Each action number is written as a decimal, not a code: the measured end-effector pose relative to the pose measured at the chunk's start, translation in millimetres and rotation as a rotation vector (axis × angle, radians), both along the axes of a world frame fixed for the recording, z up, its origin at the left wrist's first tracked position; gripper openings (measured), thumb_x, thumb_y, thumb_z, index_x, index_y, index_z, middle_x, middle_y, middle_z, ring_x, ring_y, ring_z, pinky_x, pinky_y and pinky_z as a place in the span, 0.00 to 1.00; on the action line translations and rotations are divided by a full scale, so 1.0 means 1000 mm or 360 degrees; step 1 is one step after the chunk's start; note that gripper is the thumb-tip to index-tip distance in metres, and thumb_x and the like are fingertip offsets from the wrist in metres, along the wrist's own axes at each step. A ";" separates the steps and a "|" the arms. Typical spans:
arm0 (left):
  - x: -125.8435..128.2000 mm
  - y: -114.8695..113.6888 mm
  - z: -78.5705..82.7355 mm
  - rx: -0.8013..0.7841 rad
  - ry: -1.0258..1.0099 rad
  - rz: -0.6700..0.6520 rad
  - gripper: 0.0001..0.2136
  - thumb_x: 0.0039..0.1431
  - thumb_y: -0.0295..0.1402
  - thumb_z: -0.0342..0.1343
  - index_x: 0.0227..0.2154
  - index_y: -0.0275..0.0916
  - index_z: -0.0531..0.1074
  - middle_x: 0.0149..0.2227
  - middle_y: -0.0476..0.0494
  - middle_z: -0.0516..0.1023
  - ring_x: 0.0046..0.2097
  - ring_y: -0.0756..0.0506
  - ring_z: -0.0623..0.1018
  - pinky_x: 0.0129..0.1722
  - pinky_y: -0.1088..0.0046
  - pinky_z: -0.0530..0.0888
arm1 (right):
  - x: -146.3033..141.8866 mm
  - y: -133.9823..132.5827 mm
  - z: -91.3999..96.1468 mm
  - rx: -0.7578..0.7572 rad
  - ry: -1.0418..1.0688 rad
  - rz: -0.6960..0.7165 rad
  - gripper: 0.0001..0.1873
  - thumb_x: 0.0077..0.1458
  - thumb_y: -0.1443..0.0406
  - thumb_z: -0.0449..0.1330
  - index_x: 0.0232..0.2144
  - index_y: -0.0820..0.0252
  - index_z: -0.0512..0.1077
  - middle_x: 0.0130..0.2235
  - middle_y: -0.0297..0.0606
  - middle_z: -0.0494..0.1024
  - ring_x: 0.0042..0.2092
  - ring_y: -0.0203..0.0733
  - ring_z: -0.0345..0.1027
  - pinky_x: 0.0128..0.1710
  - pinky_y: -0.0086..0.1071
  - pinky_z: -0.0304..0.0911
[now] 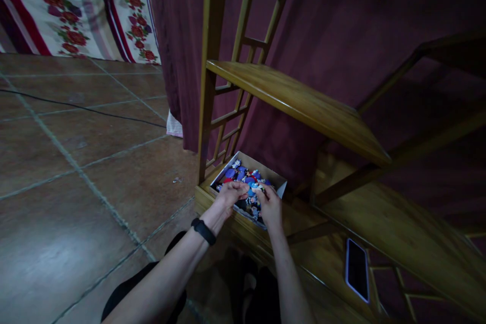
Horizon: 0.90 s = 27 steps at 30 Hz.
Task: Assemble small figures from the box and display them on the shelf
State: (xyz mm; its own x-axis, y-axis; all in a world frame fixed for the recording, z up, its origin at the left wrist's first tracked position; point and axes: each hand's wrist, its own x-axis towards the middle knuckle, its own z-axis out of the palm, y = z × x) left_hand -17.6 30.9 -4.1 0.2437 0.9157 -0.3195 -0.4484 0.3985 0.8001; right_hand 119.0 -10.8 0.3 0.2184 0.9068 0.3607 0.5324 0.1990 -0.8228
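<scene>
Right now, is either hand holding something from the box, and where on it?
The left hand and right hand meet over the box, seemingly pinching one small colourful piece by its edges; too dim to be sure.

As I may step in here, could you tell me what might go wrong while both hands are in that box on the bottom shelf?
1. The cardboard box sits near the front edge of the lowest shelf; a pull from the left hand or right hand might tip it and spill the small colourful pieces.
2. The smartphone lies near that edge too and could be knocked off.
</scene>
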 end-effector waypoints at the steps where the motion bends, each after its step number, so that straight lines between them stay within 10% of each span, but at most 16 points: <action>1: 0.001 -0.002 0.000 0.0003 -0.0014 0.0025 0.14 0.31 0.34 0.70 0.23 0.33 0.76 0.24 0.45 0.76 0.27 0.52 0.74 0.31 0.75 0.72 | 0.000 0.000 0.000 -0.0002 -0.0002 -0.0018 0.13 0.53 0.61 0.54 0.39 0.58 0.73 0.40 0.41 0.76 0.42 0.43 0.68 0.44 0.34 0.61; 20: 0.013 -0.015 0.003 -0.0073 -0.0032 0.0258 0.07 0.38 0.27 0.67 0.20 0.31 0.74 0.22 0.48 0.74 0.25 0.54 0.72 0.30 0.78 0.72 | -0.005 0.000 -0.003 -0.0058 0.0021 -0.0055 0.15 0.53 0.61 0.53 0.42 0.57 0.73 0.43 0.43 0.75 0.45 0.44 0.67 0.47 0.36 0.61; 27: 0.005 -0.002 0.001 -0.0440 -0.0164 0.0175 0.05 0.48 0.20 0.59 0.22 0.33 0.70 0.18 0.50 0.70 0.21 0.55 0.71 0.29 0.77 0.75 | -0.003 0.005 -0.010 -0.0195 0.0583 0.0041 0.23 0.50 0.57 0.57 0.48 0.58 0.69 0.44 0.41 0.75 0.43 0.42 0.69 0.44 0.36 0.64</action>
